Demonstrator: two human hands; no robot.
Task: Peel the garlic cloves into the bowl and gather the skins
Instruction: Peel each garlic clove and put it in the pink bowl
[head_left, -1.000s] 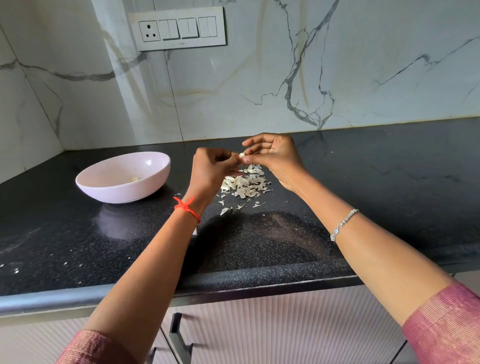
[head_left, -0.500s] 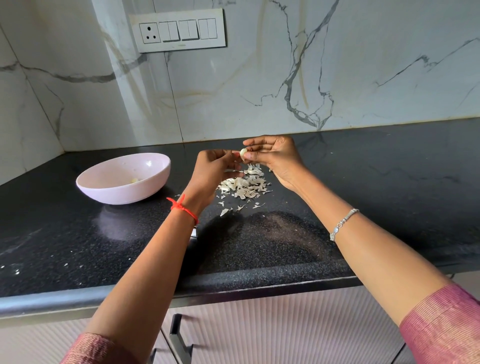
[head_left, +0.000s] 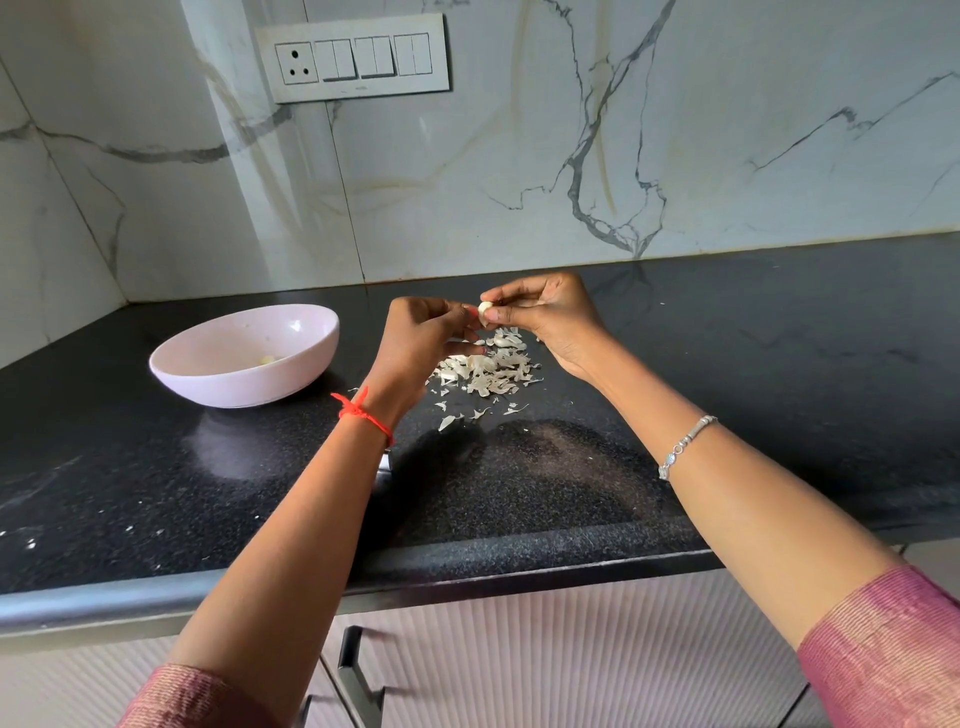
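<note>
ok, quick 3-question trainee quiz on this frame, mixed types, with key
1. True or false: the bowl is empty.
2. Where does the pile of skins lie? A: in the bowl. B: on the counter. C: on the floor.
3. What does the right hand pinch?
Key: 1 false, one peeled clove lies in it. 2 B. 3 a garlic clove, at the fingertips, with the left hand close beside it.
</note>
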